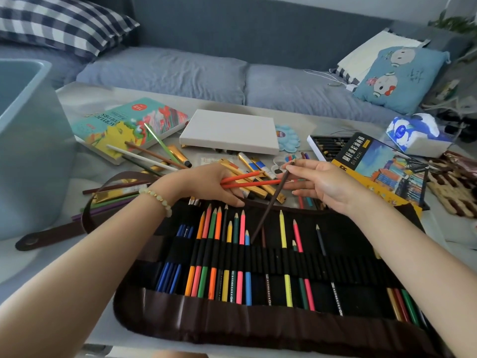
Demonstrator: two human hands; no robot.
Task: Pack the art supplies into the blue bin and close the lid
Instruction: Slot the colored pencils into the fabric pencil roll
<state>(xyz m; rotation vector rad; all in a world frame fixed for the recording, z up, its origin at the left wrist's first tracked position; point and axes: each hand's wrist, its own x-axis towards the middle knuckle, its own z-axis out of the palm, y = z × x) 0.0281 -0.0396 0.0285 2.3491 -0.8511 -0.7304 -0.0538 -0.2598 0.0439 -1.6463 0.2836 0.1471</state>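
Grey table [335, 120] before a blue sofa [167, 68]. Unrolled pencil roll [361, 275] at near edge, partly filled. Left hand [206, 179] grips two orange pencils [253, 183] between its fingers; right hand [327, 182] pinches a brown pencil [268, 208], tip down over the roll. Blue bin [31, 164] at far left, open-topped.

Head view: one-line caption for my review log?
Left hand holds two orange pencils; right hand pinches a brown pencil angled down into the open pencil roll.
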